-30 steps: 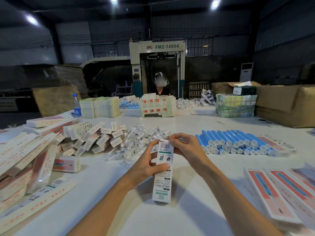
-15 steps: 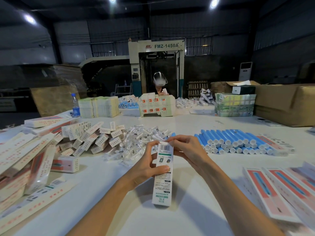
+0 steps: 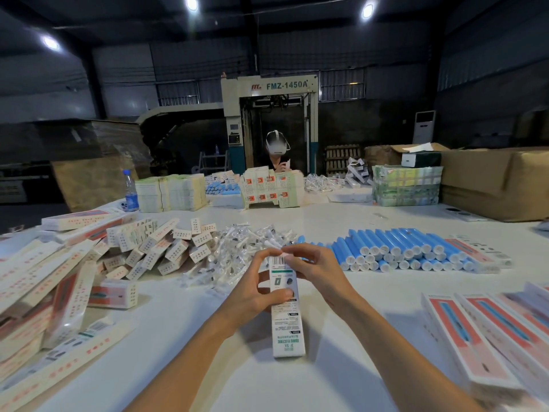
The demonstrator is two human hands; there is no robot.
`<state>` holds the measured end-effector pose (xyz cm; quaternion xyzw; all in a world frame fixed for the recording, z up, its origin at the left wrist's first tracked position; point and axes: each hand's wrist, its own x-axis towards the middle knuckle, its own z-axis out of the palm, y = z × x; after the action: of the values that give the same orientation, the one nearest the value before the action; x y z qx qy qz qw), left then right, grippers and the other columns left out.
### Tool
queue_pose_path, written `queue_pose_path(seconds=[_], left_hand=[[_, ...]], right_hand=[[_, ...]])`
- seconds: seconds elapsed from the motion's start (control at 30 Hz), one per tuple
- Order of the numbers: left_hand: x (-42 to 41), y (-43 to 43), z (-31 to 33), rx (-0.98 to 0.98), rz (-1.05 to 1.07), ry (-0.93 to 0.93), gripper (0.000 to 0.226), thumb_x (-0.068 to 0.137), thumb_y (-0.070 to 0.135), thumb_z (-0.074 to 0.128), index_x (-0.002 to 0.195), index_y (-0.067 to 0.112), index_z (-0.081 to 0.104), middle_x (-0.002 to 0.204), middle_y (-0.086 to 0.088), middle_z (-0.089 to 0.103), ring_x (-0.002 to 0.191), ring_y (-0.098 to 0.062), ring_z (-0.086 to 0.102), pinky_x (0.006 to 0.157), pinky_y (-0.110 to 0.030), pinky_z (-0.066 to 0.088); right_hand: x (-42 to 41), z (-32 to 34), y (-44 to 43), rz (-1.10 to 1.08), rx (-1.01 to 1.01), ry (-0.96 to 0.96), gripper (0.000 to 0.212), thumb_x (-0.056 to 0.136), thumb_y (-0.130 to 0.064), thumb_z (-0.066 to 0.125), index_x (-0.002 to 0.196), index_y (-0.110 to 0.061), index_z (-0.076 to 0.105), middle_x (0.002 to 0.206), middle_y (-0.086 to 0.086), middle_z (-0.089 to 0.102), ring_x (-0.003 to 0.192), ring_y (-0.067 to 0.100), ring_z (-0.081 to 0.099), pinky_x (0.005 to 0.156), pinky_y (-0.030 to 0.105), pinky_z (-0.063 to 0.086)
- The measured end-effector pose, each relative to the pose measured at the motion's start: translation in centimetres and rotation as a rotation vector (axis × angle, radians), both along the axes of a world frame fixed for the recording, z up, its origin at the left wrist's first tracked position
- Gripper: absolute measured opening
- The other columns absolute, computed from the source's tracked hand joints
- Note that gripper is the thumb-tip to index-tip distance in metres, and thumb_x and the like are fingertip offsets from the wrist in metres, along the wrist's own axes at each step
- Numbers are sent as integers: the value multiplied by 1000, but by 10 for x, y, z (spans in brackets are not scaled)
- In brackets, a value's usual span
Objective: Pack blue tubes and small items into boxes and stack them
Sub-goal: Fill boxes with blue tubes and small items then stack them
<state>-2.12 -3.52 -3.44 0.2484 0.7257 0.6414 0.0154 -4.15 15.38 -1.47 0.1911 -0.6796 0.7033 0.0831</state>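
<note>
1. Held in both hands: narrow white carton (image 3: 286, 322), green and black print, barcode near the far end, tilted with that end raised; gripped mid-length by left hand (image 3: 252, 295), top flap pinched by right hand (image 3: 315, 272).
2. Lying in a low stack to the right: blue tubes (image 3: 401, 248), white caps facing the camera.
3. Heaped just behind the carton: small clear-wrapped items (image 3: 246, 245).
4. Jumbled further left: small white boxes (image 3: 160, 248), red-dotted.
5. Laid side by side at the near right: long flat pink-and-white boxes (image 3: 475, 337).

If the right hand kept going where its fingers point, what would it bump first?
Likely the left hand, just across the top flap of the tall white cardboard box that the right hand pinches. Past that, the heap of clear-wrapped pieces.
</note>
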Motion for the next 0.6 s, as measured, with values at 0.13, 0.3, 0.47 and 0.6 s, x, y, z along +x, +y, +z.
queue_pose_path(seconds=[0.13,0.3,0.47,0.6], left_hand=[[-3,-2,-1,-6,9,-2,76,86,12,85,142,40,42,112,-11,76,101,-30,77,75,-45,64],[-5,-2,-4,-26,-2,9,76,89,13,85,142,45,42,111,-5,77,103,-30,77,76,-44,65],[-5,-2,-2,62,23,-21,63,98,29,73,150,48,42,111,-13,77,98,-33,78,67,-38,62],[-8,2,-4,146,218,36,25,107,42,60,131,36,66,100,-11,78,87,-28,79,60,-38,61]], right_hand=[[0,-3,-4,-79,64,92,14,96,-14,73,107,-20,80,101,-4,79,98,15,75,79,26,60],[-1,-7,-2,-84,39,73,13,93,-12,75,102,-17,83,95,0,80,92,18,76,77,26,60],[0,-7,-1,-88,-10,85,12,90,-14,80,100,-18,84,95,0,81,92,19,77,77,25,59],[1,-10,-8,-64,29,99,8,91,-18,80,98,-17,84,94,0,80,91,19,77,75,26,59]])
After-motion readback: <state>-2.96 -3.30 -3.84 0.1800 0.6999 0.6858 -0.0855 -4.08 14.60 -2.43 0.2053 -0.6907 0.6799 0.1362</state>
